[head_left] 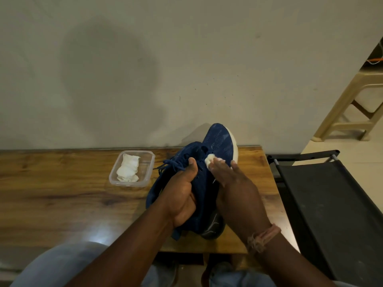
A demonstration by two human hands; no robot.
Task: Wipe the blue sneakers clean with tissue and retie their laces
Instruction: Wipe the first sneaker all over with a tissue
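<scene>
Sneakers first: the blue sneaker (215, 154) I am working on sits near the right end of the wooden surface (62, 193), toe raised and pointing toward the far edge and the wall. A second blue shoe seems to lie beside it on the left, but I cannot separate the two clearly under my arms. My left hand (182, 195) has its grip closed around the collar and upper, thumb on top near the eyelets, steadying the shoe. My right hand (230, 179) lies flat over the shoe's right side, fingers pressing a small wad of tissue (209, 161) onto the mesh just ahead of the laces (174, 164), which trail loose toward the left. A clear plastic tub (145, 175) with more tissue in it stands just left of the shoes, near the far edge.

To wipe well, I judge I should keep the left hold firm so the mesh stays taut, work the wad in short strokes toward the toe, and refold or swap it once soiled. The white sole edge (235, 146) likely needs a pass too.
</scene>
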